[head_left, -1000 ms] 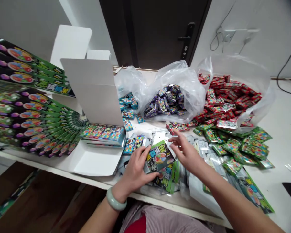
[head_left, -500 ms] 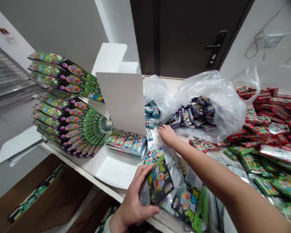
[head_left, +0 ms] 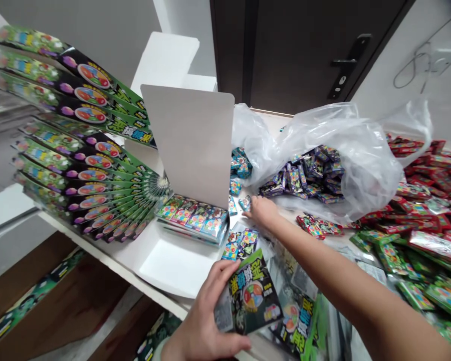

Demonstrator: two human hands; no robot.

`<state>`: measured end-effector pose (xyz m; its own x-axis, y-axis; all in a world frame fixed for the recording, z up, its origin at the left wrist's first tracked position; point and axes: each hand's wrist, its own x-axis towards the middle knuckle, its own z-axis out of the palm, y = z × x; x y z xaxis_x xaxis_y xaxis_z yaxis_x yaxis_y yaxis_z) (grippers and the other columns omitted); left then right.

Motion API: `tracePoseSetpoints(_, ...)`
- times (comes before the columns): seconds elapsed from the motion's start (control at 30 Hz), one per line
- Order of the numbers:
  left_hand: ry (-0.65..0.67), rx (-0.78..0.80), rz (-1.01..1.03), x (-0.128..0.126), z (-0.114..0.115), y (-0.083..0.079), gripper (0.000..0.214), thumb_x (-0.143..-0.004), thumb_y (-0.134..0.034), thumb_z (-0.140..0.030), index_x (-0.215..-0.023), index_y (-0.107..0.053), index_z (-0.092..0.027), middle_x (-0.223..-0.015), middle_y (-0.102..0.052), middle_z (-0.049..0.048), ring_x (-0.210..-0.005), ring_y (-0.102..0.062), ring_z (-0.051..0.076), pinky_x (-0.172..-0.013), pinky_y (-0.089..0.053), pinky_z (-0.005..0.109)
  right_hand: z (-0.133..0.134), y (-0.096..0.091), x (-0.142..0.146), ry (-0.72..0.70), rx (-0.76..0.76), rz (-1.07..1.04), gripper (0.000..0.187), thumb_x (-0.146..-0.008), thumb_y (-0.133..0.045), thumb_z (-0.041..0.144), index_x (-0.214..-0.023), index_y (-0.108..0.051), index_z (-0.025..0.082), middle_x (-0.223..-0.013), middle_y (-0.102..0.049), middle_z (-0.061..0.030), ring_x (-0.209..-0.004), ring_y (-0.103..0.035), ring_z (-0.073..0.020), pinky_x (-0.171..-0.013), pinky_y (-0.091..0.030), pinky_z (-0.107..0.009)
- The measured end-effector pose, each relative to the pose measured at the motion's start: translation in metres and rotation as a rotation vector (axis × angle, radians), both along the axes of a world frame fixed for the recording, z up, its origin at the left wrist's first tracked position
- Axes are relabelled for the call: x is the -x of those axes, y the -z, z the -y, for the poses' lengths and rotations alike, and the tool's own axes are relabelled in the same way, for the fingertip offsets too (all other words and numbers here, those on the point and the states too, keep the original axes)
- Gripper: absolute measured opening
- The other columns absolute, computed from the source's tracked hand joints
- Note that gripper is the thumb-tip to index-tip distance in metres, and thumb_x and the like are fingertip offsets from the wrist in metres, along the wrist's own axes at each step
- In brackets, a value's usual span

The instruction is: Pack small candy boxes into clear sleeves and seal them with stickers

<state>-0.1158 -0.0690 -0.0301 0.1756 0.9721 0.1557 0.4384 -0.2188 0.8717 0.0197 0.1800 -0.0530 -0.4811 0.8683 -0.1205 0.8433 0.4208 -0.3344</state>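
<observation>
My left hand (head_left: pixel 214 316) grips a black printed pouch (head_left: pixel 253 296) with a green top edge, its fingers behind the pouch and the thumb along its lower side. Out over the table, my right hand (head_left: pixel 262 213) has its fingers closed at a small blue candy packet (head_left: pixel 245 203); the fingertips are partly hidden. More blue packets (head_left: pixel 241 163) lie just beyond it, and purple packets (head_left: pixel 310 173) spill from a clear plastic bag (head_left: pixel 372 175). Between my hands lie a blue and a dark purple packet (head_left: pixel 248 241) side by side.
An upright white box flap (head_left: pixel 190 145) rises behind a row of packets (head_left: pixel 193 218) in a white box (head_left: pixel 169 260). Fanned black-green pouches (head_left: pixel 97 175) stand to the left. Red packets (head_left: pixel 432 185) and green packets (head_left: pixel 409 255) heap at right. More pouches (head_left: pixel 295 311) lie near my left hand.
The view has shifted closer to the table. My right hand has moved slightly right, and the blue packet by its fingers shows more fully. My left hand still holds the pouch, now turned more toward me.
</observation>
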Motion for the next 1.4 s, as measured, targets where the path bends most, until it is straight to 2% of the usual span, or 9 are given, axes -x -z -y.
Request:
tracePoseSetpoints(0.13,-0.017,-0.006,-0.031,-0.001,0.001,-0.002,0.094,-0.068,-0.066,-0.071,-0.146,-0.032,-0.029,-0.137,-0.04,0.0151,-0.127,-0.046,0.038,-0.105,-0.041,0.054,0.0,0.002,0.011,0.133,0.099,-0.16,0.046,-0.071,-0.07,0.019,-0.112,-0.058,0.005,-0.121,-0.057,-0.0285,-0.109,-0.057,-0.0364,-0.091,-0.044,-0.047)
tracePoseSetpoints(0.23,-0.045,-0.025,-0.043,0.0,0.004,-0.002,0.092,-0.069,-0.065,-0.071,-0.145,-0.033,-0.029,-0.136,-0.041,0.0143,-0.127,-0.045,0.038,-0.106,-0.04,0.053,0.0,-0.01,-0.01,0.147,0.206,-0.381,0.045,-0.075,-0.065,0.023,-0.117,-0.057,0.014,-0.12,-0.062,-0.0163,-0.105,-0.06,-0.0259,-0.088,-0.048,-0.036)
tracePoseSetpoints(0.43,-0.085,-0.096,-0.075,0.003,-0.002,0.001,0.083,-0.074,-0.065,-0.064,-0.144,-0.035,-0.028,-0.135,-0.042,0.0125,-0.126,-0.045,0.035,-0.105,-0.041,0.05,0.037,-0.034,-0.115,0.23,0.411,-0.721,0.034,-0.091,-0.037,0.037,-0.102,-0.062,0.017,-0.087,-0.068,-0.0066,-0.073,-0.065,-0.0167,-0.059,-0.052,-0.027)
tracePoseSetpoints(0.6,-0.093,-0.15,-0.17,-0.005,-0.016,0.0,0.079,-0.076,-0.067,-0.054,-0.143,-0.036,-0.028,-0.131,-0.045,0.0114,-0.124,-0.046,0.034,-0.106,-0.04,0.05,0.071,-0.035,-0.192,0.297,0.512,-0.773,0.037,-0.078,-0.066,0.044,-0.105,-0.058,0.021,-0.077,-0.065,-0.0008,-0.059,-0.06,-0.0148,-0.053,-0.049,-0.028)
tracePoseSetpoints(0.8,-0.057,-0.15,-0.258,-0.027,-0.021,-0.01,0.078,-0.075,-0.07,-0.049,-0.142,-0.039,-0.024,-0.131,-0.046,0.0109,-0.124,-0.047,0.032,-0.106,-0.041,0.047,0.084,-0.028,-0.21,0.083,0.241,-0.274,0.059,-0.076,-0.074,0.033,-0.129,-0.052,0.022,-0.119,-0.065,-0.0093,-0.103,-0.064,-0.0248,-0.087,-0.05,-0.037)
tracePoseSetpoints(1.03,-0.013,-0.168,-0.35,-0.04,-0.023,-0.012,0.08,-0.074,-0.074,-0.044,-0.142,-0.037,-0.026,-0.13,-0.045,0.0099,-0.125,-0.046,0.031,-0.107,-0.041,0.048,0.12,-0.017,-0.206,0.049,-0.046,-0.124,0.082,-0.071,-0.074,0.051,-0.138,-0.043,0.016,-0.141,-0.047,-0.0188,-0.131,-0.042,-0.0367,-0.105,-0.037,-0.051)
tracePoseSetpoints(1.17,0.048,-0.202,-0.398,-0.051,-0.03,-0.012,0.085,-0.072,-0.076,-0.041,-0.144,-0.034,-0.027,-0.128,-0.043,0.0102,-0.125,-0.045,0.031,-0.107,-0.041,0.051,0.127,-0.013,-0.203,0.041,-0.127,-0.122,0.08,-0.067,-0.076,0.039,-0.137,-0.045,0.013,-0.133,-0.053,-0.0198,-0.122,-0.05,-0.0373,-0.101,-0.041,-0.053)
tracePoseSetpoints(1.3,0.048,-0.254,-0.45,-0.059,-0.032,-0.013,0.088,-0.072,-0.077,-0.04,-0.146,-0.03,-0.026,-0.129,-0.042,0.0113,-0.124,-0.045,0.031,-0.107,-0.041,0.052,0.137,-0.04,-0.218,0.107,-0.402,-0.348,0.068,-0.074,-0.068,0.032,-0.136,-0.045,0.017,-0.131,-0.054,-0.0168,-0.123,-0.049,-0.0328,-0.103,-0.04,-0.05)
tracePoseSetpoints(1.4,0.089,-0.297,-0.461,-0.063,-0.033,-0.014,0.091,-0.071,-0.078,-0.041,-0.146,-0.029,-0.025,-0.129,-0.042,0.0127,-0.122,-0.045,0.032,-0.105,-0.042,0.052,0.154,-0.074,-0.228,-0.053,-0.485,-0.325,0.069,-0.077,-0.067,0.033,-0.14,-0.04,0.024,-0.14,-0.048,-0.0131,-0.128,-0.045,-0.0322,-0.105,-0.038,-0.052)
